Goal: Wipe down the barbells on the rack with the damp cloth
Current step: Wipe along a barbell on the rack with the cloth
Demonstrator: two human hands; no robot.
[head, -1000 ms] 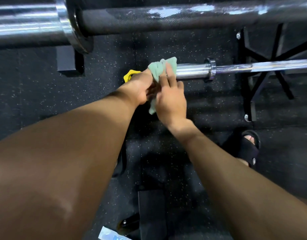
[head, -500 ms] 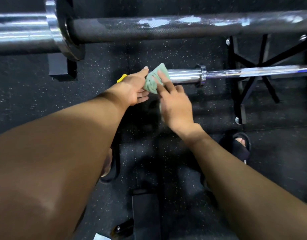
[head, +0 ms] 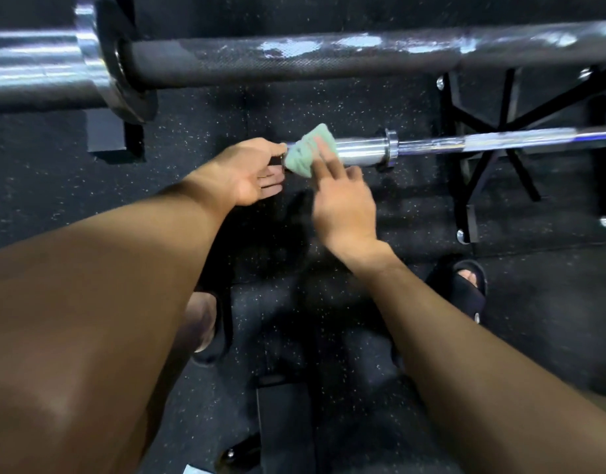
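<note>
Green cloth (head: 310, 152) sat bunched over the end of the lower barbell's (head: 431, 145) chrome sleeve, wrapped round the tip. Left hand (head: 252, 172) was just left of the cloth, palm turned up, thumb tip touching the cloth's left edge, other fingers straight and relaxed below it; grip released, nothing clenched. Right hand (head: 342, 203) came in from below-right of the cloth, index and middle fingers extended and laid on the cloth's right side, pressing it to the sleeve; remaining fingers loosely bent, grip released too, blurred so finer detail can't be told. Sleeve collar (head: 391, 147) was right of the right hand's fingers, thinner shaft running on rightward over the black rack frame (head: 500, 107). Upper barbell (head: 294, 59) ran across above both hands, well apart from them, with wet patches on its dark knurled shaft. Speckled black rubber floor (head: 329, 97) below; sandalled foot (head: 469, 289) below-right of the right wrist.
</note>
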